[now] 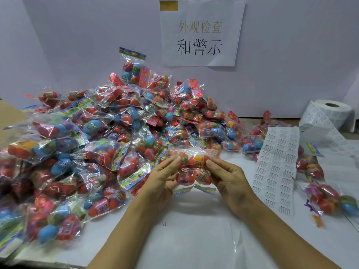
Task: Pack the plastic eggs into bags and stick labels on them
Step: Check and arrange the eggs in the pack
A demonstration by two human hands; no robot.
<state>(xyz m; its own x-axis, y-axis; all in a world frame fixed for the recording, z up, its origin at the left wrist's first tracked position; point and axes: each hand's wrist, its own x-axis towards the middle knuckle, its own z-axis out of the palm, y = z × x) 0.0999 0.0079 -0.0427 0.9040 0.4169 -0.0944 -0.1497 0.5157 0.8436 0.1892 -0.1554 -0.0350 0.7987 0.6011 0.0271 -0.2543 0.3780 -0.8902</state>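
Both my hands hold one clear bag of plastic eggs point(194, 171) above the white table, its coloured header strip hanging toward me. My left hand point(165, 177) grips the bag's left side, fingers curled under it. My right hand point(227, 177) pinches the right side near an orange and yellow egg. A large heap of filled egg bags point(97, 136) covers the table's left and middle. A sheet of white labels point(275, 167) lies to the right of my hands.
A roll of label stock point(330, 115) stands at the back right, its strip trailing forward. Two or three more egg bags point(326, 197) lie at the right edge. A paper sign point(200, 33) hangs on the back wall. White table surface point(190, 230) lies under my forearms.
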